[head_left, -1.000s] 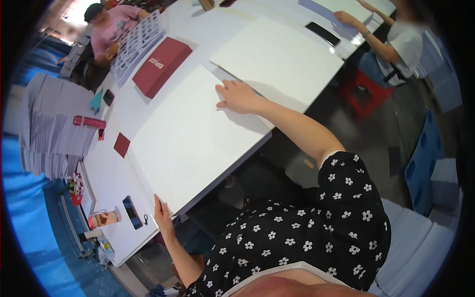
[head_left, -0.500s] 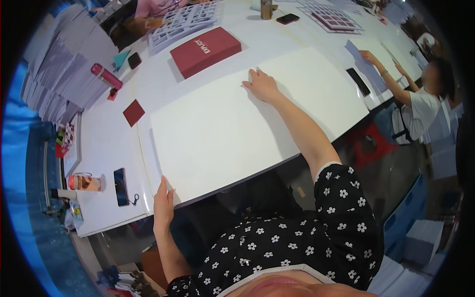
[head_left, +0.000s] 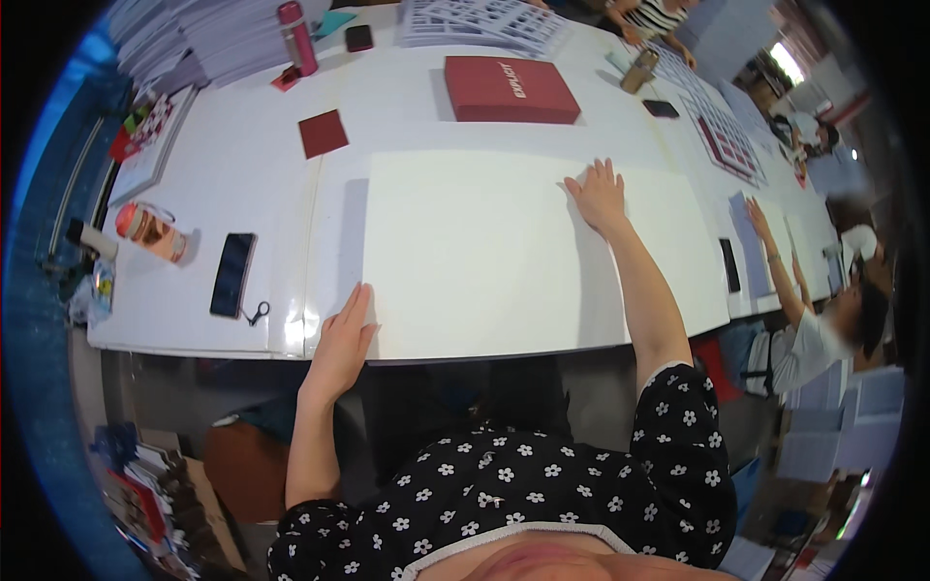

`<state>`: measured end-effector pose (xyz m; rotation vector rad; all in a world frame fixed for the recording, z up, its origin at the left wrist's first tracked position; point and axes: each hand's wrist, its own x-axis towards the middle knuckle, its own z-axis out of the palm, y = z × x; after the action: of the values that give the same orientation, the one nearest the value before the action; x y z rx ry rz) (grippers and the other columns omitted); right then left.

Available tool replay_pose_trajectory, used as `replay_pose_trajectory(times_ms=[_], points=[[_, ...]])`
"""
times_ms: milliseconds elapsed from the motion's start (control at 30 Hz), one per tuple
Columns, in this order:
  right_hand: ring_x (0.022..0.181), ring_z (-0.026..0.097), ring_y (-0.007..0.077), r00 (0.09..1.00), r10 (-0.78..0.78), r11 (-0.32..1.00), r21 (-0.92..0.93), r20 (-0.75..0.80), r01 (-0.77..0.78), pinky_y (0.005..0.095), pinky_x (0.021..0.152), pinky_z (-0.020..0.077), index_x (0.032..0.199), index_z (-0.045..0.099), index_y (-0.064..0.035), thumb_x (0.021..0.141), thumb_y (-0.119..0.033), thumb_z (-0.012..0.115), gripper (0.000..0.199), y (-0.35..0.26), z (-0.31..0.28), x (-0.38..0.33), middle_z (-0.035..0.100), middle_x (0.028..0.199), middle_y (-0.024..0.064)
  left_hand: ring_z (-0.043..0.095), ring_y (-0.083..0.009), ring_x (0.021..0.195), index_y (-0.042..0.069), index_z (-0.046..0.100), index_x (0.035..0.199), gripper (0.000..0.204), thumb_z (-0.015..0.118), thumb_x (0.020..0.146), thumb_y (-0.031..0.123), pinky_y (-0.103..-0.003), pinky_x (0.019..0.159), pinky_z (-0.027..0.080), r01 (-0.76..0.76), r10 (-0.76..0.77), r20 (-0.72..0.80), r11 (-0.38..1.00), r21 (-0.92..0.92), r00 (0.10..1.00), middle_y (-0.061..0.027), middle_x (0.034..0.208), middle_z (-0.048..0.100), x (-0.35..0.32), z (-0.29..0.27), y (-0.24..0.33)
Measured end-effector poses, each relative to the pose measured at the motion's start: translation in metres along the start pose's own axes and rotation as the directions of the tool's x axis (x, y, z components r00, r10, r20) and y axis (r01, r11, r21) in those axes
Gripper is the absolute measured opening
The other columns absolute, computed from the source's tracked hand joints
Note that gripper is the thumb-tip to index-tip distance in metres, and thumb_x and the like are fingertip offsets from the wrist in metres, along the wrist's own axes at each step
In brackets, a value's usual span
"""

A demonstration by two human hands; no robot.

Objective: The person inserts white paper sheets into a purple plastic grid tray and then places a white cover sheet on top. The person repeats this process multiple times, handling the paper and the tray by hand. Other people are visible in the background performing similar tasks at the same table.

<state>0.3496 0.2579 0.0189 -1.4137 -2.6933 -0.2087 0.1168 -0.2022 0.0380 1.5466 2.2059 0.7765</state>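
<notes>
A large white sheet or board (head_left: pixel 475 252) lies in front of me; a grey shadow strip runs along its left side. My left hand (head_left: pixel 344 339) rests at the sheet's left edge, close to the near corner, with its fingers stretched forward and the thumb apart. Spread out near the far right part of the sheet, my right hand (head_left: pixel 599 198) presses its fingers lightly on the white surface. Neither hand holds anything. Beyond the sheet stands a closed dark red box (head_left: pixel 511 92) with pale lettering on its lid. A small dark red square (head_left: pixel 323 134) lies to the far left.
On the white table (head_left: pixel 276 213) are a phone (head_left: pixel 233 275), an orange-capped bottle (head_left: pixel 151 232), a pink flask (head_left: pixel 297 41) and white cut-out frames (head_left: pixel 484 24). Paper stacks (head_left: pixel 232 39) rise at the far left. A seated co-worker (head_left: pixel 814 339) works at the right.
My view has turned, so the table's front edge now looks nearly level. My left hand's fingers sit slightly farther along the left edge; the right hand stays near the sheet's far side.
</notes>
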Motion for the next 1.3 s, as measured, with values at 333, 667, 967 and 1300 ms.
replay_pose_trajectory(times_ms=[333, 667, 967, 1300], points=[[0.15, 0.008, 0.0433, 0.967, -0.248, 0.963, 0.124, 0.06, 0.24, 0.0579, 0.119, 0.0094, 0.154, 0.026, -0.0024, 0.099, -0.06, 0.037, 0.08, -0.16, -0.007, 0.003, 0.019, 0.161, 0.0225, 0.045, -0.0387, 0.132, 0.0, 0.037, 0.147, 0.057, 0.059, 0.096, 0.015, -0.043, 0.109, 0.035, 0.026, -0.025, 0.012, 0.994, -0.106, 1.0, -0.024, 0.151, 0.039, -0.001, -0.009, -0.002], [0.148, 0.017, 0.0457, 0.867, -0.477, 0.805, 0.325, -0.144, 0.497, 0.0655, 0.116, 0.011, 0.15, 0.04, -0.0118, 0.095, -0.06, 0.044, 0.073, -0.297, -0.011, 0.013, 0.028, 0.159, 0.0201, 0.04, -0.0383, 0.137, -0.001, 0.037, 0.146, 0.058, 0.059, 0.095, 0.011, -0.043, 0.111, 0.034, -0.021, 0.023, 0.027, 0.997, -0.071, 0.999, -0.0229, 0.151, 0.04, 0.005, -0.01, 0.002], [0.15, 0.012, 0.0402, 0.802, -0.595, 0.748, 0.328, -0.054, 0.577, 0.0591, 0.119, 0.0105, 0.155, 0.028, -0.0123, 0.098, -0.063, 0.034, 0.077, -0.189, -0.029, -0.059, 0.019, 0.162, 0.0167, 0.039, -0.0389, 0.139, -0.004, 0.034, 0.148, 0.054, 0.051, 0.098, 0.006, -0.043, 0.113, 0.031, 0.007, -0.004, 0.051, 0.998, -0.059, 0.999, -0.0246, 0.152, 0.038, 0.003, -0.004, 0.009], [0.15, 0.006, 0.0444, 0.994, -0.072, 0.983, 0.172, 0.082, 0.057, 0.0611, 0.119, 0.0046, 0.156, 0.025, -0.0128, 0.098, -0.065, 0.03, 0.078, 0.026, -0.031, -0.149, 0.015, 0.163, 0.0176, 0.034, -0.0364, 0.143, -0.007, 0.029, 0.149, 0.054, 0.047, 0.099, 0.006, -0.039, 0.117, 0.026, 0.051, -0.045, 0.05, 0.991, -0.121, 0.998, -0.0255, 0.154, 0.035, 0.008, 0.007, 0.009]])
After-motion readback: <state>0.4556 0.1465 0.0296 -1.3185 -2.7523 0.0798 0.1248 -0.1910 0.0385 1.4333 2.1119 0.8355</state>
